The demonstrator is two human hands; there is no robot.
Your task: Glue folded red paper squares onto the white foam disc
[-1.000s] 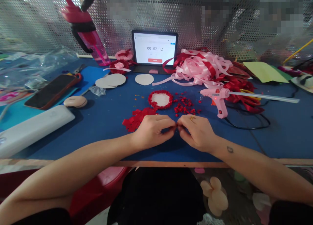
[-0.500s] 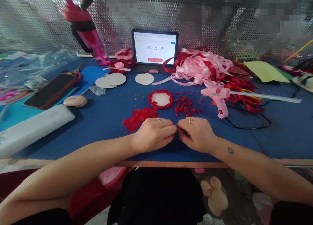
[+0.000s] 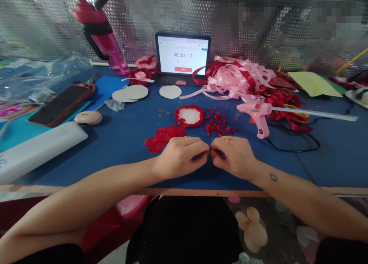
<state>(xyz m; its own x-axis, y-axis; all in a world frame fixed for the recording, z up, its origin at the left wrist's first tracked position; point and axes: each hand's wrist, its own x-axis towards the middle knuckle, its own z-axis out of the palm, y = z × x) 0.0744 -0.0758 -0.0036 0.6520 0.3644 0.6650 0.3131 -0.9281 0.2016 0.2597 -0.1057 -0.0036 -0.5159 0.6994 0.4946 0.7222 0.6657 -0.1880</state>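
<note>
My left hand (image 3: pixel 184 156) and my right hand (image 3: pixel 232 156) meet fingertip to fingertip above the front of the blue table, both pinched closed. Whatever lies between the fingertips is hidden or too small to make out. Just behind my left hand is a heap of flat red ribbon pieces (image 3: pixel 163 138). Beyond my right hand lie small folded red ribbon bits (image 3: pixel 219 124), scattered loosely. A white disc (image 3: pixel 189 116) edged with a ring of red ribbon bits (image 3: pixel 200 120) rests flat between the two piles.
A pink glue gun (image 3: pixel 260 118) with a long glue stick stands at right, its cord trailing. Behind are a tablet (image 3: pixel 183 57) showing a timer, pink ribbon (image 3: pixel 232 78) and white discs (image 3: pixel 170 91). Leftward are a bottle (image 3: pixel 105 41), a phone (image 3: pixel 61 104) and a white case (image 3: pixel 43 151).
My fingers have shifted slightly, with the gap between thumb and fingers a little wider on both hands. The timer has gone from 2:12 to 2:13.
</note>
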